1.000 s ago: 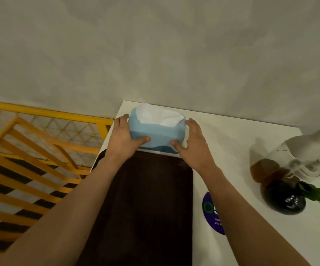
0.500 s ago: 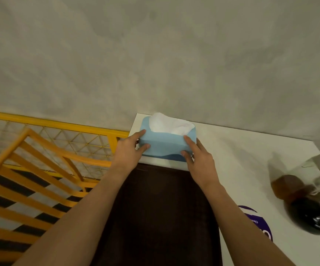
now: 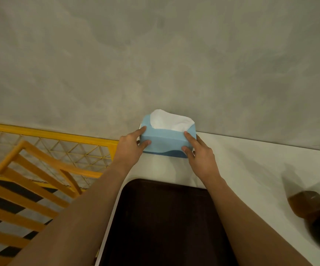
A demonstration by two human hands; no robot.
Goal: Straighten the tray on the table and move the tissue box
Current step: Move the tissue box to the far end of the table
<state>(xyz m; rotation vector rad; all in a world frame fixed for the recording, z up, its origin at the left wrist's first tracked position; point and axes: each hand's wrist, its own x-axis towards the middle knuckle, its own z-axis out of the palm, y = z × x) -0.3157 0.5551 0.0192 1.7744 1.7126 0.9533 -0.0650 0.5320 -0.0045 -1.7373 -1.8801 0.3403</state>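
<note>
Hands, left (image 3: 130, 148) and right (image 3: 201, 158), around one tissue box (image 3: 167, 141).

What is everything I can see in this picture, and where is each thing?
tissue box: one, light blue with white tissue showing on top, at the far left corner of the table, against the wall
tray: one, dark brown, on the table nearer the person, apart from the box
table: one, white, against the wall
wall: one, mottled grey, behind the table
railing: one, yellow slats and mesh, left of the table
blurred object: brown and black, at the right edge; too blurred to name
hands: two, bare; left hand and right hand holding the box's two ends
</note>
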